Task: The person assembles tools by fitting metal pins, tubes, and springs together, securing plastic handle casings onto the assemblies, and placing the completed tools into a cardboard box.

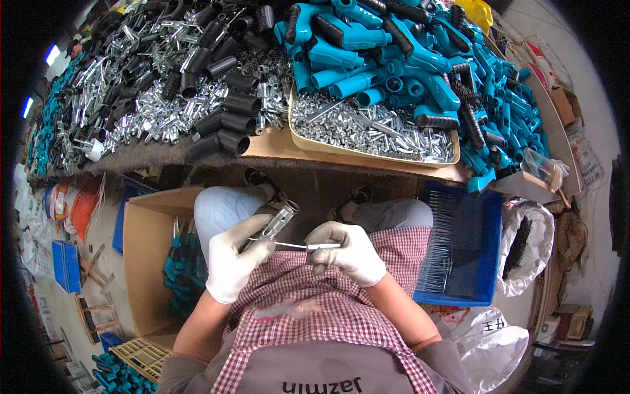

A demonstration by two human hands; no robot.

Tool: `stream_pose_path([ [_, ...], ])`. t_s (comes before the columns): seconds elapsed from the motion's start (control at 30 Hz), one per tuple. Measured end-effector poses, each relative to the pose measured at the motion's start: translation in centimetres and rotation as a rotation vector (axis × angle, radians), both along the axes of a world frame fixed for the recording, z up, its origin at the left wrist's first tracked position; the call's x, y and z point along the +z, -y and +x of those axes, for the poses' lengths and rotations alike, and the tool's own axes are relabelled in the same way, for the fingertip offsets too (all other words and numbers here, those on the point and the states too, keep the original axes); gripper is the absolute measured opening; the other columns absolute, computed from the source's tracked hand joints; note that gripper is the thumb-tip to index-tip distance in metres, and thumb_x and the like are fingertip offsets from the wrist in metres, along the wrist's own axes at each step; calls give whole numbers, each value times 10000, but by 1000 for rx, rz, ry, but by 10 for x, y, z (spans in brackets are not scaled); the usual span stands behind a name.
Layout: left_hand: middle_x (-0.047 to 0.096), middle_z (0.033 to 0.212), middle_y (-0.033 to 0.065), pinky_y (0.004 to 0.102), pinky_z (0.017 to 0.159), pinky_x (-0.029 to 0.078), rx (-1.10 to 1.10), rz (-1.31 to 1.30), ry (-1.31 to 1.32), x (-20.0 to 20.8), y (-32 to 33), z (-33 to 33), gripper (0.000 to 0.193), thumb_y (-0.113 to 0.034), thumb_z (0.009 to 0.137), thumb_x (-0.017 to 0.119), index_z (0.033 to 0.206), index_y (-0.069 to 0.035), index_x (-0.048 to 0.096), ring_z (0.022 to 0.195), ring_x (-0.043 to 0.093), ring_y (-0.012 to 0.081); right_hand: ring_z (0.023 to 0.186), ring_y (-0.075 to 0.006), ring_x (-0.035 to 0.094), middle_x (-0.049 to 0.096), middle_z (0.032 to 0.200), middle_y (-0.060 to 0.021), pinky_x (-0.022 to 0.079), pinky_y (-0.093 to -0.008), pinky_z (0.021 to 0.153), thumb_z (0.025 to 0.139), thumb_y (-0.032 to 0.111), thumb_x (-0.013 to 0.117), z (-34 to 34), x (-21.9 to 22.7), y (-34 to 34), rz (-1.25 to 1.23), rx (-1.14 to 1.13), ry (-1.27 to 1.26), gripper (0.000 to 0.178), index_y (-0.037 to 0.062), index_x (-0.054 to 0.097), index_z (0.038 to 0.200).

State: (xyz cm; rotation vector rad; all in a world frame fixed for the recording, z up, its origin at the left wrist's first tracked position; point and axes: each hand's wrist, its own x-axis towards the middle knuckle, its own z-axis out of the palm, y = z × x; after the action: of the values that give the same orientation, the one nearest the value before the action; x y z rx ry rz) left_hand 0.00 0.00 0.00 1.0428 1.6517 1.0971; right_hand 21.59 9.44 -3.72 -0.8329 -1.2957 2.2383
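My left hand [237, 259], in a white glove, grips a shiny metal cylinder [281, 221] with cutouts, tilted up to the right above my lap. Facing it, my gloved right hand [346, 255] is closed on a thin metal rod [289, 245] with a pale thicker part [324, 246] at the fingers. The rod's left end reaches the fingers and thumb of my left hand, by the cylinder's lower end. Whether it enters the cylinder, I cannot tell. Beneath both hands lies a checked apron [394, 262].
Ahead, a workbench holds loose metal parts [157, 111], black sleeves [237, 123], teal tool housings [354, 36] and a cream tray [292, 131] of small metal pieces. A blue crate [476, 262] with long thin rods stands right; a cardboard box [154, 262] with teal-handled tools stands left.
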Motion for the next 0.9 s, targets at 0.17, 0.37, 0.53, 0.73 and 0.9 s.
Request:
stream_pose_path([
  [0.17,691,897,90,288,749,518,-39,213,-264,-5,0,8,383,-139,806,660,1137,56,657,793,642,165,767,-134,653,683,910,-96,540,-270,676,848,150,731,3,-9,2,244,-83,96,242,-25,668,1002],
  [0.37,714,987,156,300,817,518,-84,142,-289,10,0,4,374,-93,744,758,1098,14,695,890,689,197,771,-129,599,657,869,-73,498,-273,696,824,153,671,39,4,-28,530,-322,303,213,-4,659,967],
  [0.53,715,942,162,321,768,533,-201,174,-417,10,1,-3,381,-138,716,799,1057,2,706,841,706,240,757,-108,561,625,857,-35,480,-265,688,805,145,681,48,41,-34,494,-235,274,191,12,650,940],
  [0.73,712,911,169,325,739,537,-334,213,-440,15,-6,4,366,-128,711,798,1038,11,707,810,705,247,763,-142,616,658,853,-73,501,-301,694,798,203,702,33,51,-30,530,13,317,251,11,644,949],
  [0.9,714,912,165,324,734,539,-383,286,-406,11,-7,13,352,-112,721,793,1040,11,708,806,704,247,770,-206,645,645,826,-116,515,-339,695,853,307,703,17,37,-17,648,99,298,347,-6,603,963],
])
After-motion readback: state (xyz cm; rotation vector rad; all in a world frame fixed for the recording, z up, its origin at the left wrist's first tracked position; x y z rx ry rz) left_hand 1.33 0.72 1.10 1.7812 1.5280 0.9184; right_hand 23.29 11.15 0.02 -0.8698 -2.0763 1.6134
